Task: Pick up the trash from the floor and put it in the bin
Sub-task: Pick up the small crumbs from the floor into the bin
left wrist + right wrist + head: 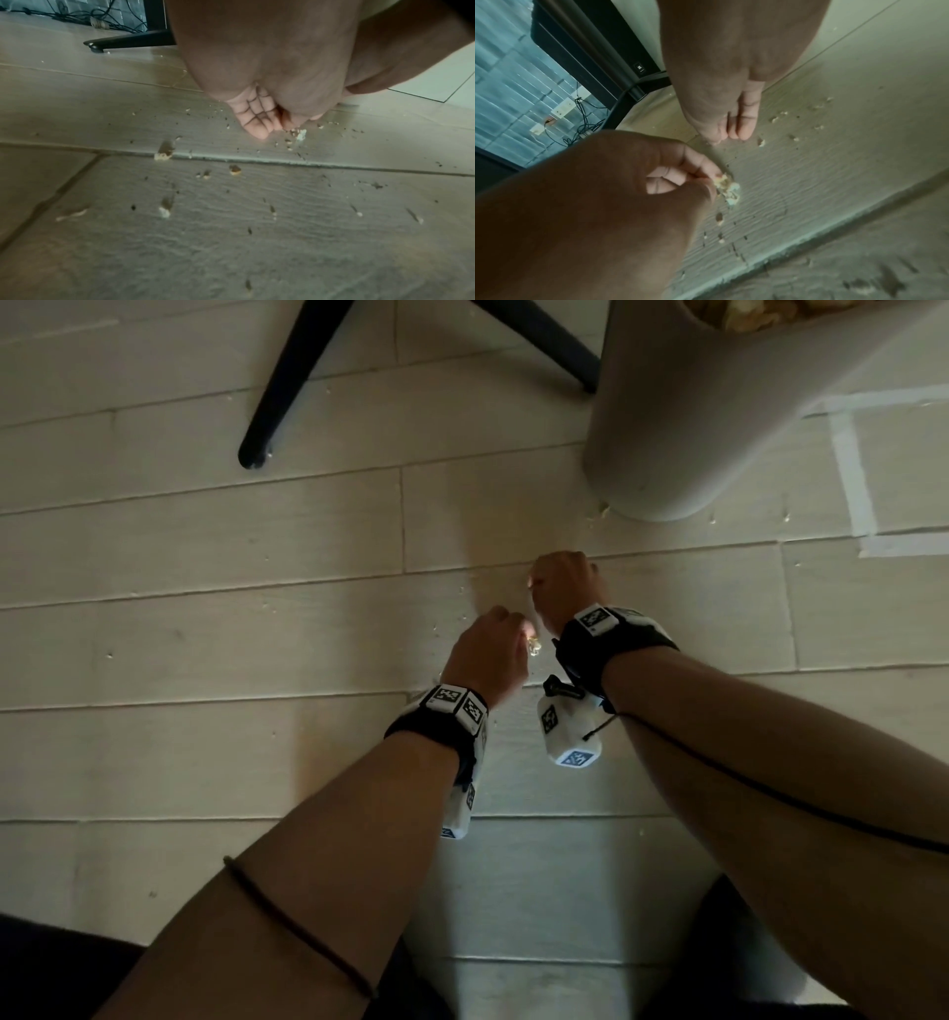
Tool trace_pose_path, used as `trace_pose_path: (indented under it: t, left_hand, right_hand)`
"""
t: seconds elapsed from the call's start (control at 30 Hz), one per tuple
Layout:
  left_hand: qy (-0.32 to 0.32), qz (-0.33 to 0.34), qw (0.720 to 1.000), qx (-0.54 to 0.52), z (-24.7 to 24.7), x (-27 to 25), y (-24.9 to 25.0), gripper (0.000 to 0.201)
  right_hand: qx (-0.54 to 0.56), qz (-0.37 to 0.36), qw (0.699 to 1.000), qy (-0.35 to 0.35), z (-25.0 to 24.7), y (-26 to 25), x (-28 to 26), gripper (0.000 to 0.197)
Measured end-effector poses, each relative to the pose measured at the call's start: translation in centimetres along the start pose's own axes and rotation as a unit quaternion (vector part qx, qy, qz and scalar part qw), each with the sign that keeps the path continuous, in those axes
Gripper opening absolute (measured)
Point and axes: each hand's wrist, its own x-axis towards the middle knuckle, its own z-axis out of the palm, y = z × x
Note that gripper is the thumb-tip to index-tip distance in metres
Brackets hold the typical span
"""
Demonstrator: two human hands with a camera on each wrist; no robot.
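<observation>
Pale plank floor, strewn with crumbs, most of them near the two hands. Left hand: fingers curled, thumb and fingertips pinched on a yellowish clump of crumbs that hung just off the fingertips, close above the floor; in the head view the clump showed at the hand's right edge. Loose crumbs lay directly beneath and beside that clump. Right hand: lowered to the floor ahead of the left, fingers held together and pointing down, tips at or touching the planks; whether anything was gripped between them could not be told. One larger crumb lay just beside those fingertips, smaller ones scattered further right. Grey bin: stood on the floor beyond the right hand, well apart from both, with pale scraps visible in its mouth and a crumb at its base. Black chair legs: beyond the hands, left of the bin
</observation>
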Motion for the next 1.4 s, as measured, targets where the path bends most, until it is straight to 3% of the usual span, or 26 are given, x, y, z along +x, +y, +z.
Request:
trace_pose_path:
  t: [0.17, 0.33, 0.5, 0.6, 0.63, 0.7, 0.83, 1.03, 1.1, 1.13, 1.17, 1.2, 1.23, 1.27, 1.3, 1.4]
  left_hand:
    - [0.007, -0.001, 1.000, 0.026, 0.3, -0.7, 0.5, 0.023]
    - [0.009, -0.001, 0.999, 0.042, 0.8, -0.5, 0.8, 0.021]
    - [-0.040, -0.008, 0.998, 0.058, 0.7, -0.3, 1.5, 0.016]
    - [-0.062, -0.055, 0.995, 0.048, 0.2, 0.3, 1.7, 0.017]
    - [-0.060, -0.084, 0.994, 0.029, -0.1, 0.5, 1.5, 0.017]
    - [-0.036, -0.138, 0.989, -0.025, -0.9, 0.8, 0.8, 0.018]
    - [0.075, -0.165, 0.971, -0.157, -4.2, 2.6, 0.3, 0.017]
    - [0.241, -0.091, 0.924, -0.284, -12.6, 7.8, 4.0, 0.004]
    - [0.287, -0.042, 0.917, -0.273, -15.3, 9.1, 5.9, 0.005]
    - [0.309, -0.020, 0.910, -0.276, -16.4, 9.7, 7.0, 0.009]
    - [0.326, 0.003, 0.901, -0.286, -17.5, 10.1, 8.0, 0.014]
    - [0.334, 0.025, 0.894, -0.298, -18.3, 10.5, 9.0, 0.016]
    - [0.338, 0.048, 0.890, -0.302, -18.9, 10.9, 9.9, 0.015]
    - [0.341, 0.066, 0.891, -0.292, -19.4, 11.2, 10.8, 0.013]
    - [0.345, 0.085, 0.893, -0.275, -19.7, 11.5, 11.8, 0.012]
    - [0.341, 0.128, 0.902, -0.231, -20.4, 12.6, 14.0, 0.012]
  right_hand:
    - [-0.023, 0.031, 0.998, -0.052, 1.1, -0.2, -0.5, 0.027]
    - [0.050, 0.082, 0.994, -0.054, 0.2, 1.2, -0.6, 0.025]
    - [0.117, 0.120, 0.983, -0.081, -1.0, 2.1, -1.1, 0.026]
    - [0.125, 0.113, 0.980, -0.104, -2.0, 1.7, -1.4, 0.016]
    - [0.124, 0.109, 0.981, -0.100, -2.2, 1.5, -1.4, 0.022]
    - [0.111, 0.109, 0.983, -0.093, -3.1, 0.9, -1.2, 0.032]
    - [0.136, 0.079, 0.981, -0.110, -7.1, -2.2, -1.0, 0.021]
    - [0.255, -0.011, 0.965, -0.054, -17.5, -7.9, -0.9, 0.011]
    - [0.145, -0.059, 0.988, 0.017, -21.1, -8.6, -1.9, 0.024]
    - [0.033, -0.100, 0.991, 0.079, -22.5, -8.9, -3.1, 0.027]
    - [-0.067, -0.106, 0.984, 0.128, -23.9, -9.0, -3.8, 0.025]
    - [-0.108, -0.126, 0.978, 0.130, -25.2, -8.5, -3.6, 0.019]
    - [-0.065, -0.114, 0.987, 0.095, -26.3, -7.8, -3.2, 0.012]
    - [0.082, -0.059, 0.991, 0.089, -27.5, -7.3, -3.0, 0.007]
    - [0.205, -0.011, 0.973, 0.108, -28.1, -6.7, -2.4, 0.009]
    - [0.231, 0.033, 0.950, 0.207, -28.8, -4.0, -0.4, 0.028]
